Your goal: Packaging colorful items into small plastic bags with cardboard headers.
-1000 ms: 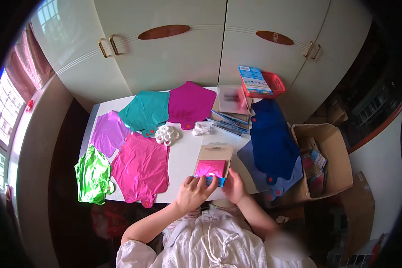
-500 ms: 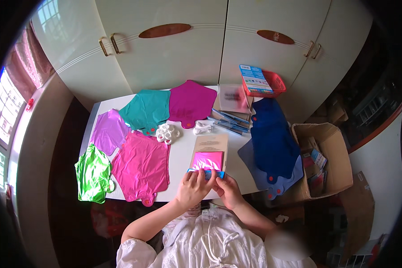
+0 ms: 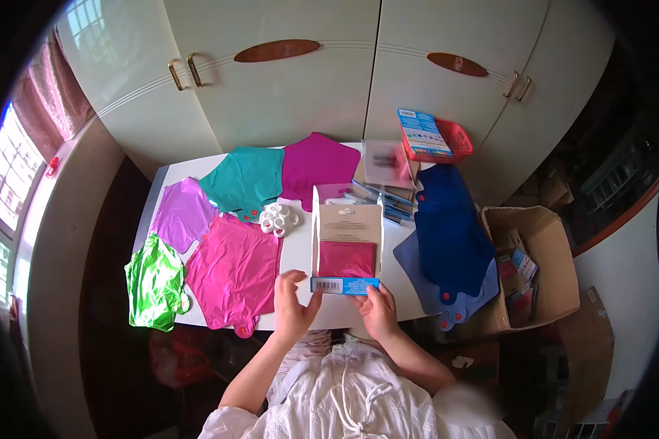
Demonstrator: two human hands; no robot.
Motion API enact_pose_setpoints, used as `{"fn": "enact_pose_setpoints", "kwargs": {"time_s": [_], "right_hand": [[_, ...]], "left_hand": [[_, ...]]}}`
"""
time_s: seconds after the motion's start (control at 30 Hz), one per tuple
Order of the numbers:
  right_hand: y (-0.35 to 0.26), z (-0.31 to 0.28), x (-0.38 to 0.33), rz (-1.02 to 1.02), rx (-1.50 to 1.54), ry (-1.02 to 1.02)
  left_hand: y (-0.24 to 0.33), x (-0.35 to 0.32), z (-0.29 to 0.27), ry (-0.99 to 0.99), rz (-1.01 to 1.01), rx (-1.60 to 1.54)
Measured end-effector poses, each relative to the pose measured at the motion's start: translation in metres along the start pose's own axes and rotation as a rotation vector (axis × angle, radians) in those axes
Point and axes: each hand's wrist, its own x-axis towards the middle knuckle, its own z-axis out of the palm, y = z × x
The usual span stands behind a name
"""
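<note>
A clear plastic packet [image 3: 348, 233] stands tilted up in front of me. Inside it are a brown card and a folded magenta foil sheet [image 3: 348, 259], and a blue label strip [image 3: 344, 286] runs along its lower edge. My right hand [image 3: 378, 313] pinches the packet's lower right corner between thumb and fingers. Beside the lower left corner, my left hand [image 3: 296, 311] is open with fingers apart, its thumb close to the strip; whether it touches cannot be made out. White ribbon rolls [image 3: 277, 219] lie behind the left hand.
Flat foil sheets in pink [image 3: 234, 271], green [image 3: 156, 282], lilac [image 3: 181, 212], teal [image 3: 243, 179], purple [image 3: 318, 170] and dark blue [image 3: 452, 234] cover much of the white table [image 3: 295, 252]. Blue-edged packets [image 3: 388, 199], a red basket [image 3: 458, 139] and a cardboard box [image 3: 556, 249] are rightward.
The packet has tilted up, showing its blue strip and clear upper end. My left hand has let go of its lower edge and moved left, fingers spreading; my right hand keeps its corner.
</note>
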Motion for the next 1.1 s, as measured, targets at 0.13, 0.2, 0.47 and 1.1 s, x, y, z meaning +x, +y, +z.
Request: {"fn": "enact_pose_setpoints", "kwargs": {"time_s": [0.13,0.2,0.47,1.1], "right_hand": [[0.006,-0.004,0.001,-0.021,0.098,-0.106],[0.004,-0.001,0.001,-0.008,0.113,-0.125],[-0.013,-0.008,0.007,0.049,-0.259,-0.085],[-0.029,0.020,0.010,-0.040,-0.229,-0.046]], "left_hand": [[-0.017,-0.003,-0.003,-0.319,-0.715,-1.069],[-0.012,-0.003,-0.004,-0.304,-0.758,-1.216],[-0.007,-0.003,-0.001,-0.138,-0.745,-1.202],[-0.004,-0.009,0.006,0.051,-0.631,-1.129]]}}
